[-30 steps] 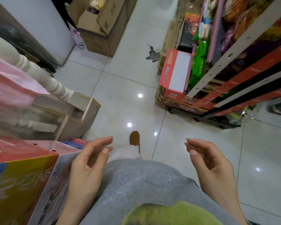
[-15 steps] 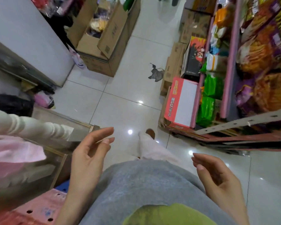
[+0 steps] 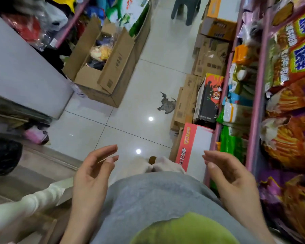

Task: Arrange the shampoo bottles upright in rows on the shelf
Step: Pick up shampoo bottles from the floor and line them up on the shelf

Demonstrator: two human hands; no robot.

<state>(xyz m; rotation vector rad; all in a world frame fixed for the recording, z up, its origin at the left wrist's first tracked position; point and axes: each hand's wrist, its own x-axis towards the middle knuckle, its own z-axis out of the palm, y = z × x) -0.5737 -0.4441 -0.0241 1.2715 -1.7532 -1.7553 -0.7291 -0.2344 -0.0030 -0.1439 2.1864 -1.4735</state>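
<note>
Bare left hand [image 3: 92, 175] and right hand [image 3: 231, 178]: each grip released, empty, raised ready; no shampoo bottles visible.

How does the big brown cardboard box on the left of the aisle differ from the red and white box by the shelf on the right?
The brown cardboard box stands with its flaps open, goods showing inside; the red and white box is closed. The brown one is plain and looks larger; the red and white one carries printed lettering and leans against the pink shelf. Both sit on the tiled floor.

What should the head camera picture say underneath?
Both hands, left and right, hang empty over a shop aisle beside snack shelves.
</note>
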